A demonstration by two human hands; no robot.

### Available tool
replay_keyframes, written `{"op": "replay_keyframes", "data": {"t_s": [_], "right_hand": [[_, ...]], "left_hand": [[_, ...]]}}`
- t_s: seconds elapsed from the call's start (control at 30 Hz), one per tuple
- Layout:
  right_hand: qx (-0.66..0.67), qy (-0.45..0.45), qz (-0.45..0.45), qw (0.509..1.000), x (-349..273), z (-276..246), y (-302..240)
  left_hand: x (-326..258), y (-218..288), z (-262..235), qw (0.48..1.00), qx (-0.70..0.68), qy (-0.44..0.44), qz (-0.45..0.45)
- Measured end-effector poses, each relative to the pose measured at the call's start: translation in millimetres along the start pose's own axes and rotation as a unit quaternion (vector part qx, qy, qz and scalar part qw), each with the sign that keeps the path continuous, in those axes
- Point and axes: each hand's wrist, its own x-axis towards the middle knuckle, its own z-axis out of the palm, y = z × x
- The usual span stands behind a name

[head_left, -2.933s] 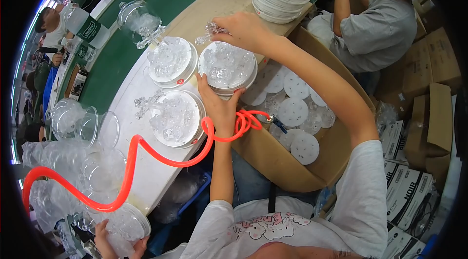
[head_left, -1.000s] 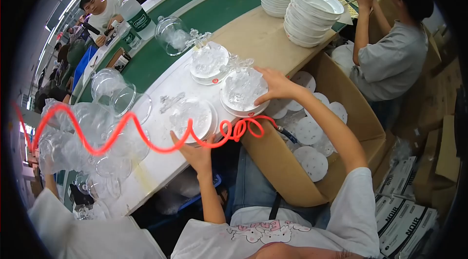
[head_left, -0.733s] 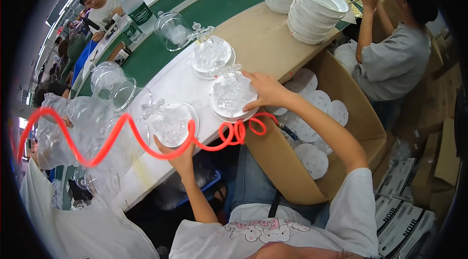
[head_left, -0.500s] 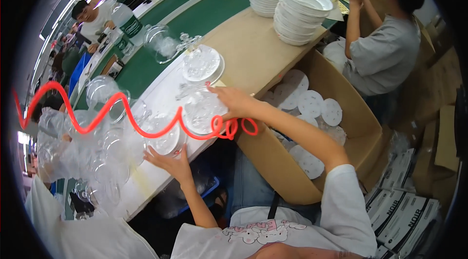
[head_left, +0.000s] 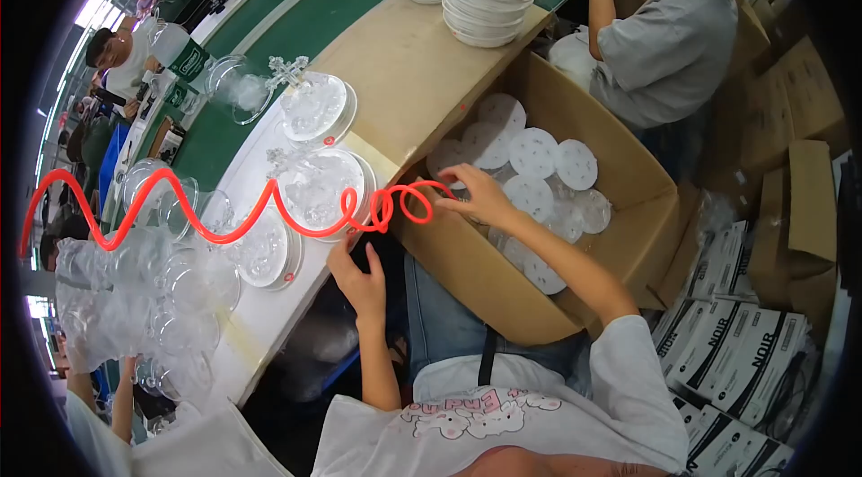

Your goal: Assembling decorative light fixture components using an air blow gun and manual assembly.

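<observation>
Left hand [head_left: 361, 286] spread beside white desk [head_left: 285, 302]; right hand [head_left: 486, 201], thumb and fingers apart, at red coiled plastic hose [head_left: 314, 233].

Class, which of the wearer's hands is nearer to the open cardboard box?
Right. The right hand overlaps the cardboard box at its left side in this view; the left hand is outside it, farther left, beside the white table.

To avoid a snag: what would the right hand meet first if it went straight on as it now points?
The right hand would probably meet the red coiled hose first, but depth is unclear.
</observation>
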Motion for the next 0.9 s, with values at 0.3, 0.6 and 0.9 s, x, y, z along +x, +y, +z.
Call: {"op": "replay_keyframes", "data": {"t_s": [0.3,0.6,0.9], "right_hand": [[-0.022,0.015,-0.011,1.0,-43,6,38],[-0.149,0.092,-0.179,0.968,-121,-39,-65],[0.069,0.248,-0.018,0.966,-205,-39,-122]], "left_hand": [[13,9,-1,0.999,0.005,-0.024,0.03],[-61,72,54,0.767,-0.476,-0.415,-0.112],[-71,147,66,0.91,-0.292,-0.266,0.125]]}}
